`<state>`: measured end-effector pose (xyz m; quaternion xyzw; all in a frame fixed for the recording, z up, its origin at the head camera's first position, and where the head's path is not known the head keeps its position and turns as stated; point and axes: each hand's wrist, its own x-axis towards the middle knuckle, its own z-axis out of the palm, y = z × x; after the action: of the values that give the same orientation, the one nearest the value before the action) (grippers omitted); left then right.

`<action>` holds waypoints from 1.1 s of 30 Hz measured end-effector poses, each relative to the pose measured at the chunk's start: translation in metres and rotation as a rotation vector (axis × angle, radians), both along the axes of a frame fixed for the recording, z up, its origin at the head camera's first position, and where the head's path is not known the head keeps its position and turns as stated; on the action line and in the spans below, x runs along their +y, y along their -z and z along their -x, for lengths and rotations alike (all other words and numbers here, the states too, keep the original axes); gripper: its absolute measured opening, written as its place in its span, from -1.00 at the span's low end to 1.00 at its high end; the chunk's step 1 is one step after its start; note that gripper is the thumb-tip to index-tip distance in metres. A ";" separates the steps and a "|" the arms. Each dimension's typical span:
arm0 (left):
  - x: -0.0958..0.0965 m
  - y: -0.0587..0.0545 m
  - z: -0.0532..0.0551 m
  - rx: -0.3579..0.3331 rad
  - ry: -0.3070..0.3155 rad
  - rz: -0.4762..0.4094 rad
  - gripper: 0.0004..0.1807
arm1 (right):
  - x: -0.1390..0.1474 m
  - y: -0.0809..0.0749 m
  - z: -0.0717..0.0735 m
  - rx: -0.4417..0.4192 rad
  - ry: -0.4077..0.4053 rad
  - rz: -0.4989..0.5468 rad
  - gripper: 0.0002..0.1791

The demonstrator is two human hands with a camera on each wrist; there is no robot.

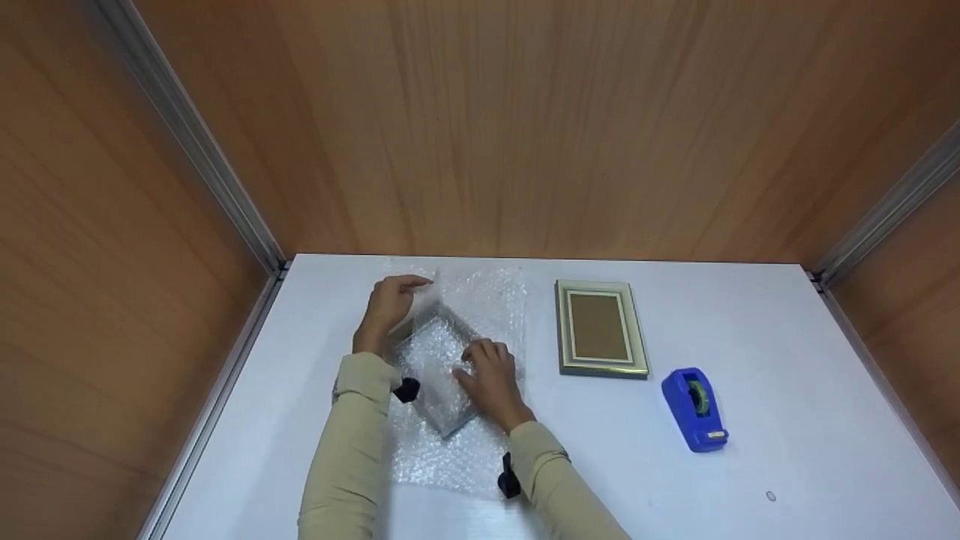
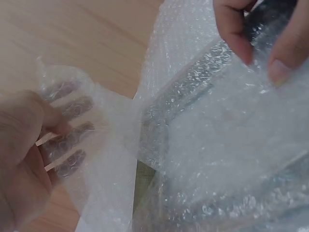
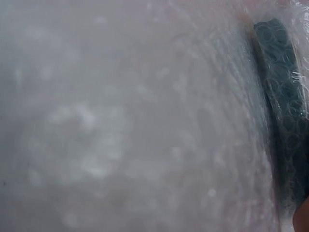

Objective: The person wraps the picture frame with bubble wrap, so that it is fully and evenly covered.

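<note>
A picture frame (image 1: 457, 324) lies diagonally, partly covered by clear bubble wrap (image 1: 480, 292). My left hand (image 1: 388, 307) is at the frame's far left side. Its thumb and fingers pinch a loose flap of bubble wrap (image 2: 108, 145), and the fingers show through the plastic in the left wrist view. My right hand (image 1: 491, 379) grips the wrapped frame at its right side, with bent fingers and the thumb on the wrap. Close up, the right wrist view shows blurred wrap over the frame's dark edge (image 3: 282, 72).
A second picture frame (image 1: 634, 330), gold-edged with a brown centre, lies to the right on the white table (image 1: 750, 322). A blue tape dispenser (image 1: 684, 416) stands farther right. Near the front is a small clear disc (image 1: 771, 496). Wooden panels (image 1: 525, 135) enclose the table.
</note>
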<state>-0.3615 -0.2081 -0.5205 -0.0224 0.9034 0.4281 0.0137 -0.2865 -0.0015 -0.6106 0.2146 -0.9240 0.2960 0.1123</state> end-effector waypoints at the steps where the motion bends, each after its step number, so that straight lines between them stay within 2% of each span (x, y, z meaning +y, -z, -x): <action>1: 0.001 0.000 -0.002 -0.006 0.007 0.009 -0.59 | 0.000 0.001 0.001 -0.001 0.000 0.003 -0.73; 6: 0.006 0.000 -0.014 0.005 0.051 0.070 -0.70 | 0.000 0.004 0.004 -0.010 0.001 0.012 -0.74; 15: 0.017 0.008 -0.030 0.021 0.105 0.168 -0.74 | 0.002 0.007 0.014 0.017 0.017 -0.002 -0.74; 22: 0.027 0.023 -0.039 -0.006 0.089 0.151 -0.70 | 0.000 0.009 0.018 0.003 0.025 0.000 -0.74; 25: 0.030 0.031 -0.042 0.026 0.103 0.164 -0.70 | 0.000 0.009 0.019 -0.001 0.028 0.013 -0.74; 29: 0.035 0.043 -0.044 0.103 0.130 0.219 -0.71 | -0.001 0.009 0.021 0.024 0.037 0.022 -0.75; 33: 0.038 0.054 -0.048 0.129 0.121 0.288 -0.70 | -0.003 0.012 0.022 0.049 0.037 0.036 -0.76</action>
<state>-0.3132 -0.1703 -0.5744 0.0578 0.9541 0.2930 -0.0222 -0.3085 -0.0040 -0.6224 0.2024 -0.9193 0.3052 0.1440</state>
